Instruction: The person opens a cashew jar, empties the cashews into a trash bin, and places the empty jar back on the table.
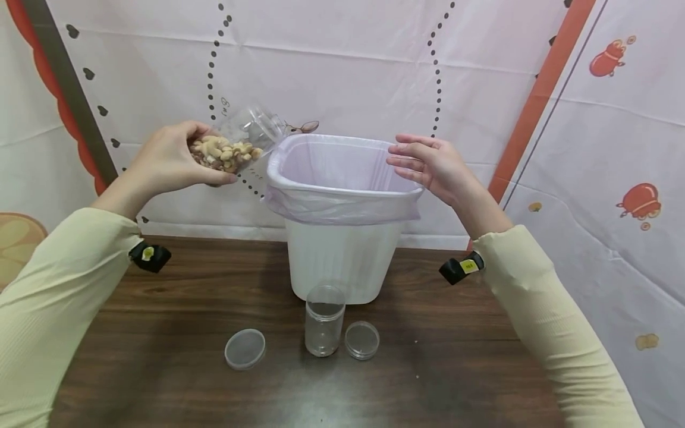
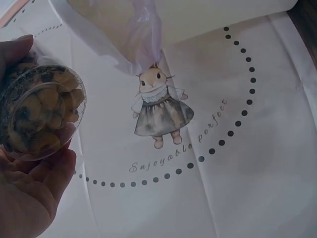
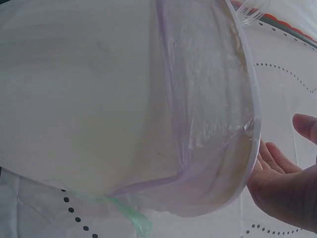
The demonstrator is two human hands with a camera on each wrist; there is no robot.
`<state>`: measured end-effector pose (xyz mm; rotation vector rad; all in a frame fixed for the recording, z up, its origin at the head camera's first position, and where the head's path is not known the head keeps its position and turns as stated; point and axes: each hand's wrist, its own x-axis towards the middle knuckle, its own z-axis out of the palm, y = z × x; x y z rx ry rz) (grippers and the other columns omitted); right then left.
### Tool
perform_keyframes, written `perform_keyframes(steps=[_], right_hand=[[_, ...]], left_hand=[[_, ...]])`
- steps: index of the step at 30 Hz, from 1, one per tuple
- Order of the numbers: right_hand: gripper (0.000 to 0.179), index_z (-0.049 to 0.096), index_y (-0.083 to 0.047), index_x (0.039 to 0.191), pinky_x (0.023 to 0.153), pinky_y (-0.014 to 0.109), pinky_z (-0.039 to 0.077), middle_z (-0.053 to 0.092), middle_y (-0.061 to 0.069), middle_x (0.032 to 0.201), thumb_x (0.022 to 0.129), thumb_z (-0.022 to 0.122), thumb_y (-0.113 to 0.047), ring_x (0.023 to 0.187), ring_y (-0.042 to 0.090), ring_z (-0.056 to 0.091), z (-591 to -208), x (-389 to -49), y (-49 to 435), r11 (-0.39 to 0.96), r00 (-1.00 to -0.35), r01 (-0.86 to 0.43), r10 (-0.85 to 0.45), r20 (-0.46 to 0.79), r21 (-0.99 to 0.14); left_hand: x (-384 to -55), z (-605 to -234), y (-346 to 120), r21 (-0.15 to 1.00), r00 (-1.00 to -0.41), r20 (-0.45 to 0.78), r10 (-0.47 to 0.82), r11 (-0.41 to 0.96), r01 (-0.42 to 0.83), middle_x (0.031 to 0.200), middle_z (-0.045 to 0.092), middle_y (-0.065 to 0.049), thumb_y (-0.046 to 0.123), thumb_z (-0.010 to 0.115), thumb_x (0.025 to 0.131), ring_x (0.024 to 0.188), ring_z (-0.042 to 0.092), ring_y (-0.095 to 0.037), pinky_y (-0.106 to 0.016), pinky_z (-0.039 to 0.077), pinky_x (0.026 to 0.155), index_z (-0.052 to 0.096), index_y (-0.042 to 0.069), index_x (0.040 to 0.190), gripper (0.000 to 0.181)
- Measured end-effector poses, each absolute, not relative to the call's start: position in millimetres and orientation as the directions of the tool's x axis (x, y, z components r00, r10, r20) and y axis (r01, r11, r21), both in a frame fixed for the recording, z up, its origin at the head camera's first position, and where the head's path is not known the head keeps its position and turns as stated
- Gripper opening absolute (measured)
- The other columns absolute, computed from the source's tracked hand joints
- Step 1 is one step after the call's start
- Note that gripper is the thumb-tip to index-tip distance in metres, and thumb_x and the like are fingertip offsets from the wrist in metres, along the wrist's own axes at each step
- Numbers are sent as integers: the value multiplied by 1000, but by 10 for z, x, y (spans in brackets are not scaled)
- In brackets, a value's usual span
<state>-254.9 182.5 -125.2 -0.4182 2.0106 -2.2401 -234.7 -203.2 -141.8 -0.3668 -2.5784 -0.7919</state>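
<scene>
My left hand (image 1: 166,157) grips a clear plastic jar (image 2: 47,111) partly filled with mixed nuts (image 1: 227,151). The jar is tilted, its mouth toward the left rim of a white trash bin (image 1: 342,255). A thin purple bag (image 1: 342,205) lines this bin and folds over the rim. At the bin's right rim, my right hand (image 1: 439,169) has its fingers extended; whether they touch the rim I cannot tell. In the right wrist view, that hand (image 3: 285,183) appears beside the bin's lined edge. The bottom of the bin is hidden.
On the dark wooden table (image 1: 187,380) in front of the bin stands an open clear jar (image 1: 323,333). One round clear lid (image 1: 245,349) lies to its left, another lid (image 1: 362,340) to its right. A printed cloth (image 1: 332,65) hangs behind.
</scene>
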Motion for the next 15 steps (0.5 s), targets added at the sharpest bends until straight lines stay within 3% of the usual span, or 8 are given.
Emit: perform_keyframes(steps=[6,15], right_hand=[[54,32,-4,141,77,24,52,66,3,96,91,52,-8,92,16,65,-1227,-2596,1850,-112,-958,-102,-255,128,-988],[52,39,0,136,74,23,53,60,5,104,88,58,-9,88,15,65,-1219,-2659,1934,-84,-966,-102,-230,118,-991]], left_hand=[[-2451,-1345,-1988,459,-883,447,144,810,365,107,57,-14,36,85,60,89,50,-21,-28,39,69,51,3,120,77],[-2546,-1318,-1959,444,-883,440,162,816,371,105,58,-14,34,85,59,88,50,-22,-31,38,71,51,3,118,74]])
